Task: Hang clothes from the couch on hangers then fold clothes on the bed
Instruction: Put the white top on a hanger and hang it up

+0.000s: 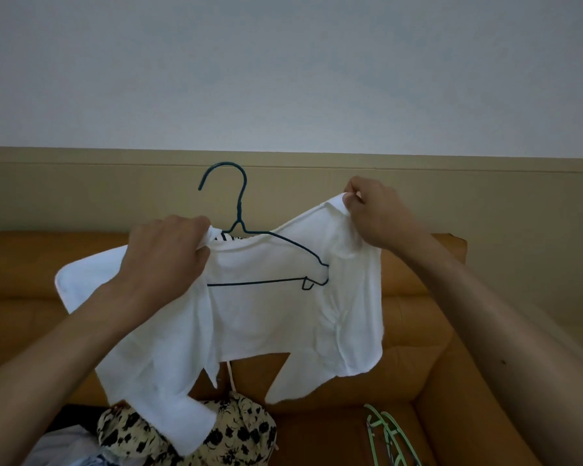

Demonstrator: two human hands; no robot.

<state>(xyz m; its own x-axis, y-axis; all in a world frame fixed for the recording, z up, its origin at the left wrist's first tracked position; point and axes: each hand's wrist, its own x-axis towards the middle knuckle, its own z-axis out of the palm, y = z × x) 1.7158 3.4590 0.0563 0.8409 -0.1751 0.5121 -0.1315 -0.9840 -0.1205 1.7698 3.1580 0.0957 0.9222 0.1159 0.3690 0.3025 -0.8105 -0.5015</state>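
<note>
- A white shirt (266,314) is held up above an orange couch (418,331), a dark teal hanger (239,210) partly inside it.
- The left hand (169,250) grips the collar.
- The right hand (374,213) pinches the shoulder.
- A floral garment (236,432) lies on the couch below.

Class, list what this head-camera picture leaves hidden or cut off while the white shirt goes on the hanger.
Head view: left end of the hanger, behind the left hand and white shirt.
Green hangers, cut off by the bottom edge.
Floral garment, partly behind the shirt's sleeve and cut off below.
Striped patch at the collar: too small to identify.
</note>
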